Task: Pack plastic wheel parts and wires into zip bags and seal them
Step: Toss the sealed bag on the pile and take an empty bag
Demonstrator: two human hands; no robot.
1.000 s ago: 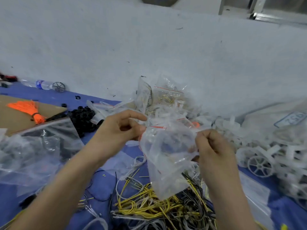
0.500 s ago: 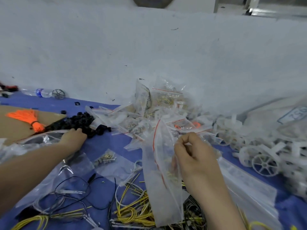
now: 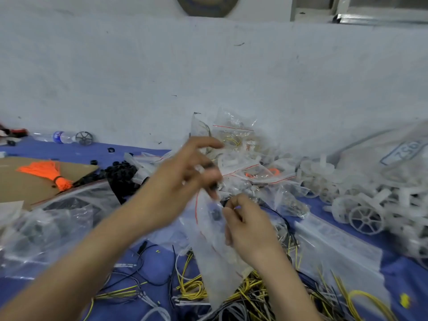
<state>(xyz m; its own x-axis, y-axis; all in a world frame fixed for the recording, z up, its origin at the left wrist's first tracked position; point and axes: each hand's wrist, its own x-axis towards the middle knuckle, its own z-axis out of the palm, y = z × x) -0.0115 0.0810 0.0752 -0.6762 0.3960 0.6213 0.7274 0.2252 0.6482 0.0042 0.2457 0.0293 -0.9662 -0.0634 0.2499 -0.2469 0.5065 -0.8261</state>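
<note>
Right hand pinching zip bag rim, left hand above (blurred, grip unclear), wires crowding below

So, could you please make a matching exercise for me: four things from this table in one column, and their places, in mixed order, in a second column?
Things:
1. orange bundle
2. zip bag
3. white wheel parts
4. yellow wires

Places:
a. heaped at the right side
b. pinched by the right hand
c. on the brown cardboard, at the left
d. on the blue surface, nearest to the camera

Pairs: 1-c, 2-b, 3-a, 4-d.
</note>
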